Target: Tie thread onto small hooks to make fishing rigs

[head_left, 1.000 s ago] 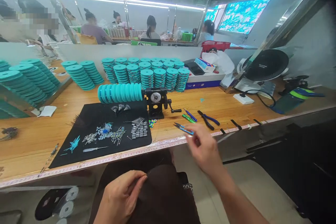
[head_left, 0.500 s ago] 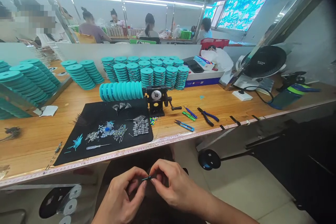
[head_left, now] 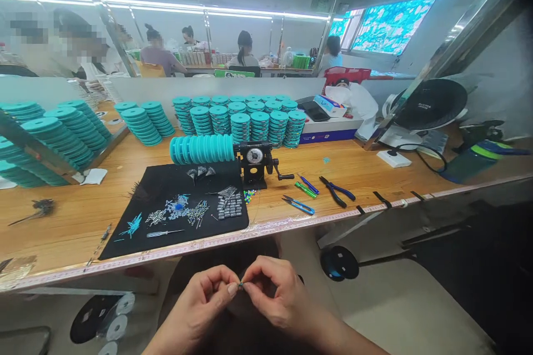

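My left hand [head_left: 208,299] and my right hand [head_left: 277,294] meet fingertip to fingertip over my lap, below the table edge. Between their pinched fingers is a tiny greenish piece [head_left: 240,284], mostly covered by the fingertips. Ahead on the table, a black mat [head_left: 166,183] carries small metal parts, light-blue sticks [head_left: 134,224], grey cylinders [head_left: 230,208] and a small screwdriver [head_left: 164,232]. Behind the mat, a hand-cranked winder [head_left: 255,163] holds a row of teal spools [head_left: 202,149].
Blue snips [head_left: 298,204], a green tool [head_left: 306,189] and pliers [head_left: 337,191] lie right of the winder. Stacked teal discs [head_left: 144,125] line the back. A fan [head_left: 431,104] and a bottle [head_left: 470,162] stand at the right. Several people sit beyond the partition.
The view has shifted, so the table scene sits further right. My fingertips have closed together, and the thin teal piece that stuck out between them is now mostly covered.
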Motion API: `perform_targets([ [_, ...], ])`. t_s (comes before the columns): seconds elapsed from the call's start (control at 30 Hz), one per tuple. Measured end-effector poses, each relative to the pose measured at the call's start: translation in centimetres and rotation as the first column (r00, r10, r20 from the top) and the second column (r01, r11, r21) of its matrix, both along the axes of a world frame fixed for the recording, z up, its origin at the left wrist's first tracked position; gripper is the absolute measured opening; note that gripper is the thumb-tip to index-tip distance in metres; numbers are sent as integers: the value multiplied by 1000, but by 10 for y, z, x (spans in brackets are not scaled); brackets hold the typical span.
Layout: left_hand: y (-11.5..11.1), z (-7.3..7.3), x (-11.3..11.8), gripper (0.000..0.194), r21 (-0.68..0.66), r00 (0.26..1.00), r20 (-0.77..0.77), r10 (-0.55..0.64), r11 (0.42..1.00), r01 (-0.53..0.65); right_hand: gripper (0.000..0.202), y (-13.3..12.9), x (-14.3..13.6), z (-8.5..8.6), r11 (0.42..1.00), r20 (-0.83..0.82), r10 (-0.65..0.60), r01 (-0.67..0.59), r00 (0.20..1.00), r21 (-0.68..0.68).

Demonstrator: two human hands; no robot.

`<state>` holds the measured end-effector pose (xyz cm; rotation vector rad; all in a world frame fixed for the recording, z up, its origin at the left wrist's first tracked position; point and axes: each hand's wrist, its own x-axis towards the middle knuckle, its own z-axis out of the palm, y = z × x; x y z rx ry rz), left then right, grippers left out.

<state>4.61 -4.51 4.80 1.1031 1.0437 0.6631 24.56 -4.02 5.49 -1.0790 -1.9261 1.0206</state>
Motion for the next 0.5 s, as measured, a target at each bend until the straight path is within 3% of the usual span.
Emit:
perform_targets([
  [0.07,3,9,-12,28,254,960,-271,66,967,5,8,2,0,-1,1000,25,-19,19,1000,6],
  [0.1,5,14,-18,27,417,902,-392,181,909,-2,9,3,0,-1,1000,36,-31,31,999,-5],
  [0.17,6,19,-27,25,663,780,-482,400,748,25,9,3,-1,-2,997,47,-52,54,998,-52],
  [0.2,6,21,-28,22,717,757,-486,437,695,59,9,3,-2,-2,995,44,-55,58,998,-81],
  [0.23,5,21,-26,19,725,765,-496,411,681,104,9,3,-3,-3,993,38,-52,56,998,-105],
  [0.37,-1,18,-4,13,555,833,-546,87,783,282,8,1,-7,-2,987,5,-41,41,999,-155],
  [0.5,-4,16,6,24,469,838,-545,39,842,266,4,3,-2,6,990,-17,-89,87,996,-111],
])
